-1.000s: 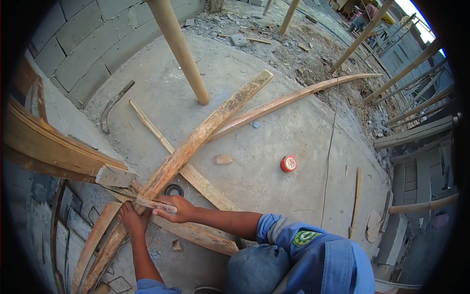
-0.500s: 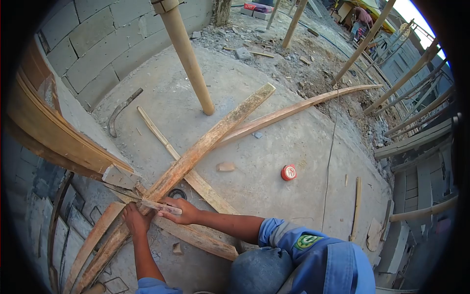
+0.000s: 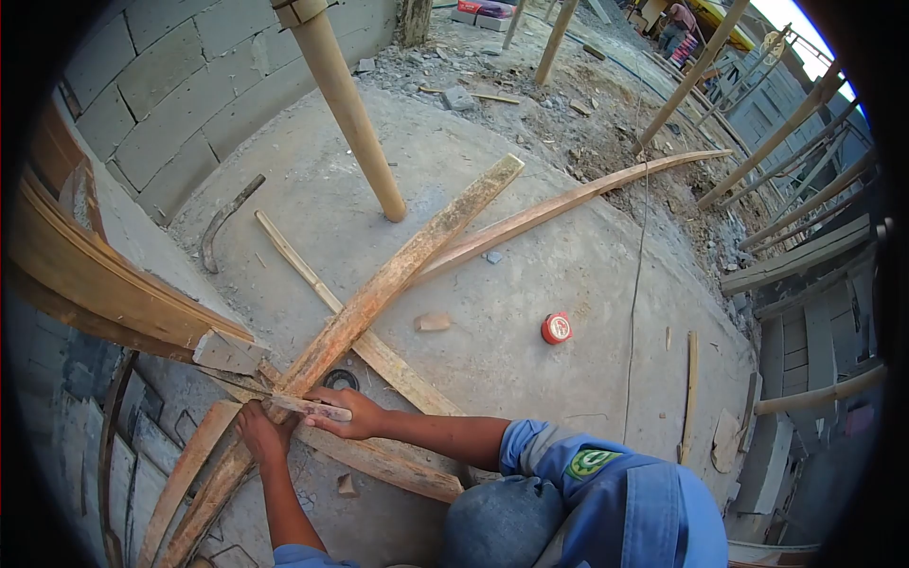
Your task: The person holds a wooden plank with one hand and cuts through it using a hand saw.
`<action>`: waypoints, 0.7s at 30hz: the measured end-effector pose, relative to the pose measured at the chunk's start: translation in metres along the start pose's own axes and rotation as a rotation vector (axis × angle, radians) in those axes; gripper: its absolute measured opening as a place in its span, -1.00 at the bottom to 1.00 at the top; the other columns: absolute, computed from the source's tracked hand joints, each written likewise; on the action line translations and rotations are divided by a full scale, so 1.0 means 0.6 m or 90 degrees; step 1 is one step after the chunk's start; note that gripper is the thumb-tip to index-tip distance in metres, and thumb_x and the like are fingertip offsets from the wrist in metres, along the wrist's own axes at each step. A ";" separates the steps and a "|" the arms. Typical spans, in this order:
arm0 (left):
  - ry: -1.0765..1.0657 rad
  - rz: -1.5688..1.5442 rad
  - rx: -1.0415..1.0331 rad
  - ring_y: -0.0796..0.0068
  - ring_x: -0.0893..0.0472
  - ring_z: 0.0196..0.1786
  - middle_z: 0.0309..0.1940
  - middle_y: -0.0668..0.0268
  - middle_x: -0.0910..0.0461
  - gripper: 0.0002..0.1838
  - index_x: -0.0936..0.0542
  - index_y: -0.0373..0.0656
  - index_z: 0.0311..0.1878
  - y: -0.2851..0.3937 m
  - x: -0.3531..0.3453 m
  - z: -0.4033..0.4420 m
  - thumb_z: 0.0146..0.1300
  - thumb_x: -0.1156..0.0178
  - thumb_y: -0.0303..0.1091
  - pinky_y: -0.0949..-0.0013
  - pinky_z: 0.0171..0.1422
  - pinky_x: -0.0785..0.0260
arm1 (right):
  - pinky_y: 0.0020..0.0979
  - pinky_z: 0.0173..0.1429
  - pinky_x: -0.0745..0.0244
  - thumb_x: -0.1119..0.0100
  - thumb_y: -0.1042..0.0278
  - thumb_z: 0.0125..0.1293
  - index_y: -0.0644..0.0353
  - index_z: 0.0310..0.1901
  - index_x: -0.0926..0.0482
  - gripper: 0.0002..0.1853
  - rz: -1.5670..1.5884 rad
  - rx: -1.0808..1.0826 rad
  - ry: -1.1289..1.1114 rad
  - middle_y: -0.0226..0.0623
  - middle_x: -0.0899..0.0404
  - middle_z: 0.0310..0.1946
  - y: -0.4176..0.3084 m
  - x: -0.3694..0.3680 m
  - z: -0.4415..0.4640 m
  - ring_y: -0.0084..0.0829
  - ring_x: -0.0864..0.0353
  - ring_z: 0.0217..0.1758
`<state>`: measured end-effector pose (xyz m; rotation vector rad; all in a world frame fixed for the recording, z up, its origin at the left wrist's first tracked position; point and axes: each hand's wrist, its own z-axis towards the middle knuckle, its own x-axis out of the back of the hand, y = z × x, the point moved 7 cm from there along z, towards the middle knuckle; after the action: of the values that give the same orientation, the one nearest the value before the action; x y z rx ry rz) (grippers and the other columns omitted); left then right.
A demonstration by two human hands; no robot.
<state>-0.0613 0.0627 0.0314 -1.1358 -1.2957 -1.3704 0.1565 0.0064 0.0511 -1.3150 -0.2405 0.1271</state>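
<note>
My right hand is wrapped round the pale handle of a handsaw. Its thin dark blade points to the upper left and lies across a long wooden beam. My left hand grips this beam just below the blade, fingers closed over its side. Under the long beam, a shorter timber lies crosswise near my knee. Another long piece of lumber stretches away to the far right.
A red tape measure and a wood offcut lie on the concrete floor. A bamboo post stands ahead, and a crowbar-like curved bar lies near the block wall. Curved wooden frames border my left. Another person bends in the distance.
The view has shifted slightly, so the floor items sit a little further left and higher. Both hands keep their holds, with the saw's position on the beam nearly the same.
</note>
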 end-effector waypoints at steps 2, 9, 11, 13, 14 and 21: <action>0.007 0.002 -0.004 -0.01 -0.53 0.25 0.06 0.09 -0.61 -0.17 -0.54 -0.17 0.07 0.000 0.000 0.000 -0.23 -0.75 0.00 -0.02 0.38 -0.30 | -0.19 0.00 -0.63 -0.33 0.09 0.53 0.21 0.24 -0.57 -0.57 0.005 -0.003 0.001 -0.07 -0.77 -0.11 0.004 -0.002 -0.001 -0.14 -0.81 -0.11; 0.025 -0.011 -0.013 -0.01 -0.53 0.25 0.06 0.09 -0.61 -0.17 -0.53 -0.16 0.06 0.001 0.001 -0.003 -0.24 -0.75 0.00 -0.02 0.39 -0.29 | -0.13 -0.10 -0.62 -0.33 -0.01 0.50 0.15 0.23 -0.57 -0.53 0.010 0.003 0.024 -0.05 -0.76 -0.21 0.012 -0.003 -0.003 -0.03 -0.80 -0.21; 0.017 -0.009 -0.007 -0.01 -0.53 0.25 0.06 0.09 -0.61 -0.17 -0.53 -0.17 0.07 -0.002 0.001 -0.003 -0.24 -0.75 0.00 -0.02 0.39 -0.29 | -0.13 -0.09 -0.62 -0.33 -0.01 0.50 0.15 0.25 -0.57 -0.52 0.006 -0.003 0.019 -0.05 -0.77 -0.19 0.014 -0.005 -0.004 -0.02 -0.80 -0.19; 0.004 -0.006 0.000 -0.01 -0.53 0.25 0.06 0.09 -0.61 -0.17 -0.53 -0.17 0.07 -0.001 -0.001 -0.002 -0.24 -0.75 -0.01 -0.01 0.40 -0.29 | -0.13 -0.07 -0.63 -0.33 -0.01 0.50 0.15 0.28 -0.56 -0.50 -0.007 -0.019 0.010 -0.03 -0.77 -0.17 0.019 -0.004 -0.006 -0.02 -0.81 -0.17; 0.010 -0.010 -0.001 -0.01 -0.53 0.25 0.06 0.09 -0.61 -0.17 -0.53 -0.17 0.06 -0.001 0.000 -0.001 -0.24 -0.75 -0.01 -0.01 0.40 -0.29 | -0.13 -0.05 -0.64 -0.32 -0.02 0.50 0.16 0.28 -0.56 -0.49 0.000 -0.013 0.010 -0.02 -0.77 -0.15 0.018 -0.002 -0.005 -0.01 -0.81 -0.15; 0.014 -0.007 -0.001 -0.01 -0.53 0.25 0.06 0.08 -0.61 -0.19 -0.54 -0.18 0.05 0.002 0.000 -0.003 -0.25 -0.75 -0.04 0.01 0.40 -0.29 | -0.12 0.03 -0.66 -0.32 -0.02 0.51 0.19 0.30 -0.55 -0.47 0.009 -0.026 0.009 0.02 -0.77 -0.07 0.011 0.003 -0.010 0.01 -0.81 -0.06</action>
<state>-0.0601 0.0611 0.0316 -1.1133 -1.2865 -1.3891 0.1599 0.0029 0.0436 -1.3586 -0.2225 0.1257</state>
